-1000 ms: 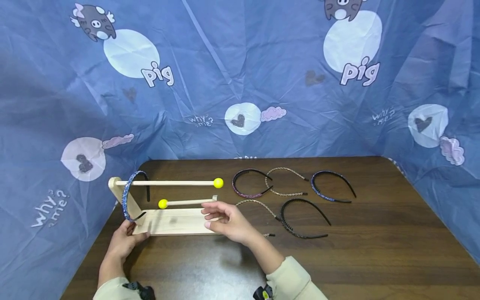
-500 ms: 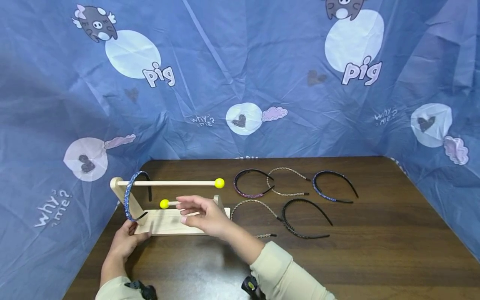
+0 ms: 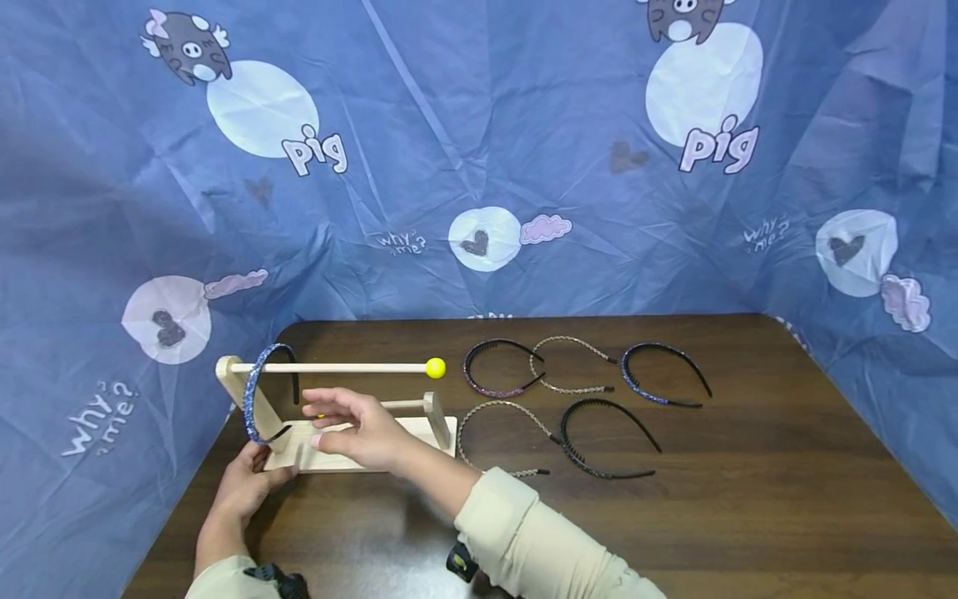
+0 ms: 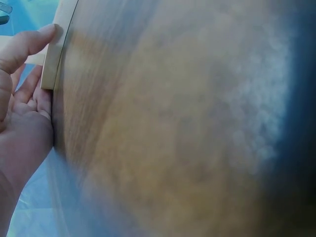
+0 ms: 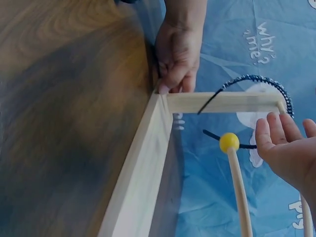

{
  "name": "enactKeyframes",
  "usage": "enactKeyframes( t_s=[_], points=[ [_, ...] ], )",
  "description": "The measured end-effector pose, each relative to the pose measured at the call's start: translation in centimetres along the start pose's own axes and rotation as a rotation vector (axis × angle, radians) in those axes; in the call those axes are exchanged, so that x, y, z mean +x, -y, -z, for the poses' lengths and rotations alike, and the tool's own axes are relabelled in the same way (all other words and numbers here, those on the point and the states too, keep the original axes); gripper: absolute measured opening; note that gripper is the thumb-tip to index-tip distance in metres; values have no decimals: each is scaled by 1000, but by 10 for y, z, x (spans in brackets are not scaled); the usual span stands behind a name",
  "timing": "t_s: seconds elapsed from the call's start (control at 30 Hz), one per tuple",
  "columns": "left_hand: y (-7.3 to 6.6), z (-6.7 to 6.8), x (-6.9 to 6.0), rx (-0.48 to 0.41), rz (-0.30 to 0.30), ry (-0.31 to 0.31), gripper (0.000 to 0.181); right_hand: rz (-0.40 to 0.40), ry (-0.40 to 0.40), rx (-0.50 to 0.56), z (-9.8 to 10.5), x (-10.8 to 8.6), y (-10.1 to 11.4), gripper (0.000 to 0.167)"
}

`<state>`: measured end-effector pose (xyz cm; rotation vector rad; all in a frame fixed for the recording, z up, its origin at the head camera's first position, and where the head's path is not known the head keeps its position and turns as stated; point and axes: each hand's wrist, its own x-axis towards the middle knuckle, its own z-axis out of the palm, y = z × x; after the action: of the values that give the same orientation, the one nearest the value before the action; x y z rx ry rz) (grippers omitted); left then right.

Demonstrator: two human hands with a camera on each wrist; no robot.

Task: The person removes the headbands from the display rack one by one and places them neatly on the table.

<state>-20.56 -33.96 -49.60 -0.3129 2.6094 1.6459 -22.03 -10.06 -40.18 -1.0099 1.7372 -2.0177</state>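
A pale wooden headband stand (image 3: pixel 430 431) with two rods sits at the left of the table. A blue glittery headband (image 3: pixel 253 399) hangs on its upper rod, near the left post. My left hand (image 3: pixel 243 487) grips the left end of the base; in the left wrist view its thumb (image 4: pixel 34 42) lies on the board's edge. My right hand (image 3: pixel 367 433) hovers before the stand with fingers extended, holding nothing. In the head view it hides part of the lower rod and most of that rod's yellow ball, which shows in the right wrist view as a yellow ball (image 5: pixel 229 142).
To the right on the brown table (image 3: pixel 763 499) lie a purple headband (image 3: pixel 494 391), two braided gold headbands, one behind (image 3: pixel 572 388) and one nearer (image 3: pixel 516 404), a blue headband (image 3: pixel 639 387) and a black headband (image 3: pixel 576 453). A blue printed cloth (image 3: pixel 419 108) hangs behind and beside the table.
My right hand has moved left along the front of the stand, from its right end toward the hanging blue headband. My left hand and the stand have stayed in place.
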Motion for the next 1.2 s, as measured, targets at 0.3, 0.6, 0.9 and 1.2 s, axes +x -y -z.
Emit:
enactKeyframes(
  t_s=[0.3,0.6,0.9,1.2],
  points=[
    [0,3,0,37,-16,-2,76,-36,-37,124,-21,18,-7,50],
    [2,6,-7,18,-67,-3,73,-140,-61,236,-43,31,-14,54],
    [-1,4,-3,58,-13,-12,73,-243,-9,345,-48,33,-14,58],
    [-2,2,-4,19,-12,-3,74,-100,-138,55,-46,36,-13,46]
  ],
)
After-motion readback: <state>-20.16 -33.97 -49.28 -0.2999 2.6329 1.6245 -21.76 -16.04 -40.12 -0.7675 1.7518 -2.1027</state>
